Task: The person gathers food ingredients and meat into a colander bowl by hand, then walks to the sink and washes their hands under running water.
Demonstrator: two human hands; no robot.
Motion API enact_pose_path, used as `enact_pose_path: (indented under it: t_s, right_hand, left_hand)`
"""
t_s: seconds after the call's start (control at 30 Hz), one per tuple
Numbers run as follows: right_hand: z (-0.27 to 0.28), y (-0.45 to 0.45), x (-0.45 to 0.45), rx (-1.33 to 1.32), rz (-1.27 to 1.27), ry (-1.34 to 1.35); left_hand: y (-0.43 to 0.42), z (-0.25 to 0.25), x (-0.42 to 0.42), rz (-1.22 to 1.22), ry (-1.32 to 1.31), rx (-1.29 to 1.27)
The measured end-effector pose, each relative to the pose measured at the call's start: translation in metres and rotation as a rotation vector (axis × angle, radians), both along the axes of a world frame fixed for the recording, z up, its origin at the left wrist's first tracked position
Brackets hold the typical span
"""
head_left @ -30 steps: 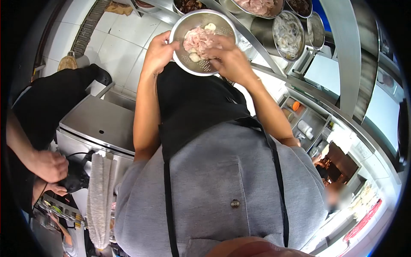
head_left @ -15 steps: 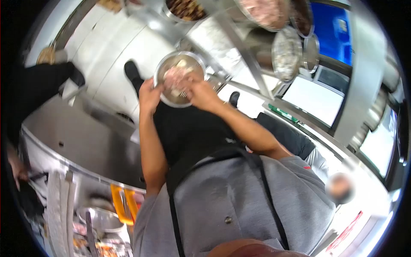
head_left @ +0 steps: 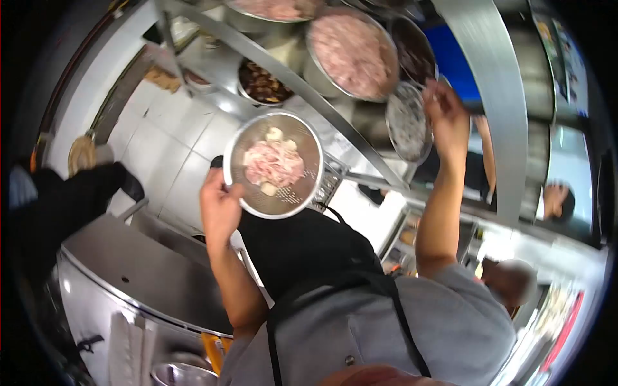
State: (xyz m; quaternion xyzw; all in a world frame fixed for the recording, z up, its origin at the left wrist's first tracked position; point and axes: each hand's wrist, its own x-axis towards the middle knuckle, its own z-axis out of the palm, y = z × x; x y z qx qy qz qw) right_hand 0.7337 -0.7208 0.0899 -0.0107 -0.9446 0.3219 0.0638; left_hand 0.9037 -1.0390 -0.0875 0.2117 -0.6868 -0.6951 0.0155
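My left hand [head_left: 219, 204] grips the rim of a metal colander [head_left: 311, 159], thumb over the edge. Raw pink sliced meat [head_left: 273, 162] and several pale round pieces [head_left: 269, 188] lie inside it. Raised to the right, my right hand [head_left: 449, 119] is beside a round metal container [head_left: 408, 145] of greyish-white food. Its fingers look drawn together, and blur hides whatever may be between them. A container of dark food [head_left: 412, 51] sits just above that hand.
A large bowl of pink raw meat [head_left: 353, 55] and a bowl of dark brown pieces [head_left: 265, 82] stand on the metal rack [head_left: 322, 106]. A steel counter [head_left: 135, 257] runs along the left. Dark-clothed legs of another person [head_left: 77, 199] are at far left.
My right hand has left the meat in the colander and reached right to the food containers. My left hand keeps the colander, now lower in view. The view has shifted.
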Motion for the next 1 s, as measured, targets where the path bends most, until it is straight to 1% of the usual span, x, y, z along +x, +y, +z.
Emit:
enact_pose_path:
  t_s: [0.07,0.1,0.17,0.2,0.27,0.3,0.37,0.4,0.43,0.47,0.53,0.57,0.6,0.63,0.67,0.73,0.8,0.87,0.93,1.0]
  right_hand:
    - [-0.007,0.049,-0.027,0.11,-0.109,0.215]
    - [-0.01,0.075,-0.042,0.167,-0.16,0.312]
    - [-0.031,0.144,-0.072,0.331,-0.235,0.441]
    - [-0.046,0.179,-0.084,0.431,-0.258,0.484]
    - [-0.079,0.246,-0.11,0.65,-0.241,0.524]
    - [-0.083,0.245,-0.108,0.747,-0.216,0.52]
    - [-0.092,0.242,-0.102,0.628,-0.285,0.213]
    - [-0.093,0.224,-0.1,0.561,-0.305,0.061]
    - [-0.094,0.205,-0.097,0.492,-0.317,-0.096]
    - [-0.107,0.238,-0.126,0.455,-0.288,-0.317]
    - [-0.133,0.299,-0.181,0.406,-0.207,-0.776]
    - [-0.143,0.31,-0.188,0.534,-0.151,-0.809]
    - [-0.146,0.296,-0.181,0.662,-0.204,-0.745]
    - [-0.145,0.279,-0.167,0.746,-0.283,-0.637]
    - [-0.146,0.275,-0.161,0.794,-0.321,-0.576]
    - [-0.15,0.27,-0.161,0.825,-0.33,-0.53]
    - [-0.148,0.268,-0.162,0.824,-0.327,-0.551]
    - [-0.14,0.265,-0.155,0.819,-0.346,-0.595]
    - [-0.132,0.262,-0.151,0.817,-0.359,-0.616]
    - [-0.127,0.262,-0.145,0.8,-0.37,-0.62]
  left_hand:
    - [-0.009,-0.008,-0.001,0.005,-0.07,0.128]
    - [-0.011,-0.009,-0.004,-0.048,-0.067,0.138]
    - [-0.019,-0.006,-0.008,-0.037,-0.154,0.195]
    - [-0.023,-0.007,-0.006,-0.057,-0.154,0.186]
    - [-0.022,-0.017,-0.007,-0.093,-0.175,0.012]
    - [-0.022,-0.021,-0.007,-0.107,-0.174,0.003]
    - [-0.026,-0.026,-0.008,-0.14,-0.212,-0.03]
    - [-0.028,-0.02,-0.009,-0.142,-0.215,-0.04]
    - [-0.026,-0.01,-0.011,-0.138,-0.237,0.016]
    - [-0.024,-0.002,-0.015,-0.124,-0.252,0.072]
    - [-0.024,0.006,-0.018,-0.127,-0.276,0.029]
    - [-0.024,0.008,-0.02,-0.125,-0.242,0.049]
    - [-0.026,0.009,-0.022,-0.117,-0.206,0.071]
    - [-0.029,0.005,-0.024,-0.126,-0.273,0.127]
    - [-0.027,0.003,-0.028,-0.106,-0.265,0.123]
    - [-0.031,0.002,-0.03,-0.161,-0.126,0.0]
    - [-0.032,0.008,-0.03,-0.102,-0.108,0.05]
    - [-0.035,0.009,-0.031,-0.091,-0.05,-0.051]
    - [-0.039,0.008,-0.031,-0.062,-0.016,-0.061]
    - [-0.043,0.017,-0.031,-0.114,-0.037,-0.157]
